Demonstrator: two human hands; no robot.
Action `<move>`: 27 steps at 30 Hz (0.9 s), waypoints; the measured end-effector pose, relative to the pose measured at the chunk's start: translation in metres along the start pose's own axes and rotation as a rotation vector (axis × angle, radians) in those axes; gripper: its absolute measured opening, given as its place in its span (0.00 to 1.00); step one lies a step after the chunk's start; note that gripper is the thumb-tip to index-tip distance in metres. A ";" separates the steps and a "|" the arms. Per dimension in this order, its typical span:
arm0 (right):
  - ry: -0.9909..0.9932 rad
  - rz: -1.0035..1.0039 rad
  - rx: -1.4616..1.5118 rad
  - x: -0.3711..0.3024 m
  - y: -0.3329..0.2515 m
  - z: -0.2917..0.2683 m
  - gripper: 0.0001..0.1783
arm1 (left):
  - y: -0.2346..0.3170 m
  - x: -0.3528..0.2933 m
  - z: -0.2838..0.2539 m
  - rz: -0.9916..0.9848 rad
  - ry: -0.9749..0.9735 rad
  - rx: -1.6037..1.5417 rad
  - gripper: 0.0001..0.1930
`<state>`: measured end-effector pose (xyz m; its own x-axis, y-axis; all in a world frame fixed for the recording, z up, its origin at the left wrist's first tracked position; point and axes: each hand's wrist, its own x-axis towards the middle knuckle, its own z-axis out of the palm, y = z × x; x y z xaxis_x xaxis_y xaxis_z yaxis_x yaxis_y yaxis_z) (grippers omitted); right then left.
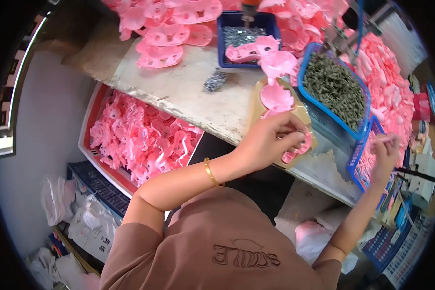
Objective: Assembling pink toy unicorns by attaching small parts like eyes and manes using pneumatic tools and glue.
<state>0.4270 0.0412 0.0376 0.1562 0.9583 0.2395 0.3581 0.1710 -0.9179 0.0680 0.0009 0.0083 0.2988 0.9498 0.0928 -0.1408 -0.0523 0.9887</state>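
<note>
A pink plastic shell [277,98] with a round cupped end lies in a tan holding block [254,108] at the table's front edge. Over the lower part of that shell is my left hand [270,140], its thumb and fingers pinched together. Whatever they may hold is too small to make out. My right hand [386,157] is raised at the right, above a blue basket [357,162] of thin pink and white pieces. Its fingers pinch a small pink plastic piece [384,139]. Another pink shell [277,62] rests just behind the block, partly over a dark blue tray.
The dark blue tray [222,48] holds small silvery screws, under a metal tool tip [248,19]. A pile of screws [215,81] sits on the table. A blue-rimmed bin [302,79] contains dark small parts. Pink shells heap behind, and fill a crate [86,130] below left.
</note>
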 end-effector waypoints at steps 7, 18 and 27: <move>-0.377 0.213 0.510 -0.053 -0.072 0.153 0.15 | 0.006 -0.002 -0.012 -0.300 0.087 -0.235 0.09; -0.287 0.252 0.373 -0.072 -0.058 0.166 0.11 | 0.008 -0.005 -0.008 -0.278 0.216 -0.266 0.09; -0.030 -0.041 0.142 -0.101 -0.053 0.186 0.05 | 0.005 -0.007 0.003 -0.247 0.370 -0.275 0.10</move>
<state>0.2213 -0.0220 0.0029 0.1160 0.9557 0.2705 0.2295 0.2392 -0.9435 0.0680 -0.0065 0.0133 0.0077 0.9716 -0.2365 -0.3655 0.2229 0.9037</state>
